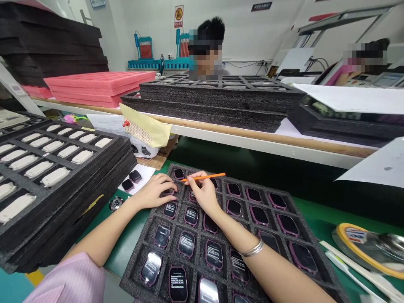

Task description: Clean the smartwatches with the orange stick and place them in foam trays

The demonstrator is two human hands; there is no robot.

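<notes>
A black foam tray (217,190) lies in front of me, its compartments holding several smartwatch bodies with purple frames and no straps. Many of their screens show white text; others are dark. My left hand (157,190) is at the tray's left edge, thumb and fingers curled about a smartwatch (168,192) in its compartment and partly covering it. My right hand (203,191) is closed on a thin orange stick (210,176), held like a pen. The stick's tip points left, close to my left fingers. Beneath the right hand, another smartwatch (192,196) is partly hidden.
Stacked foam trays (94,185) with pale pieces stand at left. Two watches (127,185) lie on white paper beside a round watch (116,204). Yellow tape (347,240) and a toothbrush (339,265) are at right. A shelf (246,141) with trays crosses ahead; two people sit beyond.
</notes>
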